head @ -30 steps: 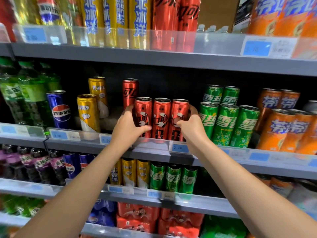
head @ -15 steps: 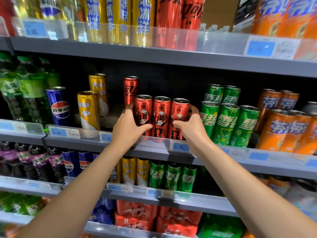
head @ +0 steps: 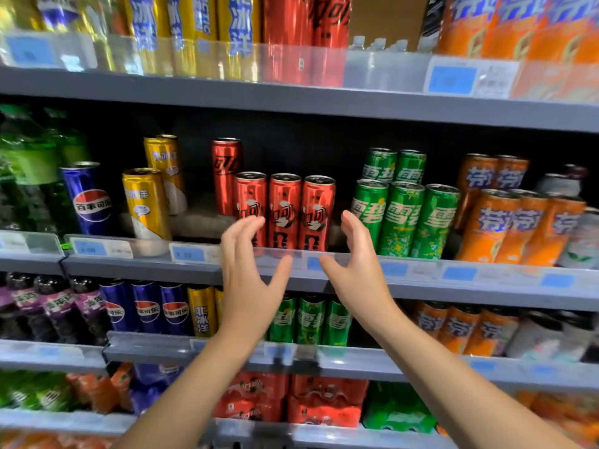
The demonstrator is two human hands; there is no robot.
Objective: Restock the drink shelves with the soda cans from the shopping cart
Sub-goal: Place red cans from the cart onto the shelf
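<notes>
Three tall red soda cans (head: 285, 210) stand side by side at the front of the middle shelf (head: 324, 280), with a fourth red can (head: 226, 175) behind them to the left. My left hand (head: 248, 273) hovers in front of the shelf edge, fingers spread, holding nothing. Opposite it, my right hand (head: 356, 270) is also spread and empty, palm facing left. Both hands are a little in front of and below the cans, not touching them.
Green cans (head: 405, 218) stand right of the red ones, orange cans (head: 518, 228) further right. Yellow cans (head: 146, 202) and a blue can (head: 89, 197) stand to the left. Shelves above and below are stocked. The cart is out of view.
Both hands have let go of the outer red cans and drawn back toward me and downward, fingers spreading. The three cans stay at the shelf front.
</notes>
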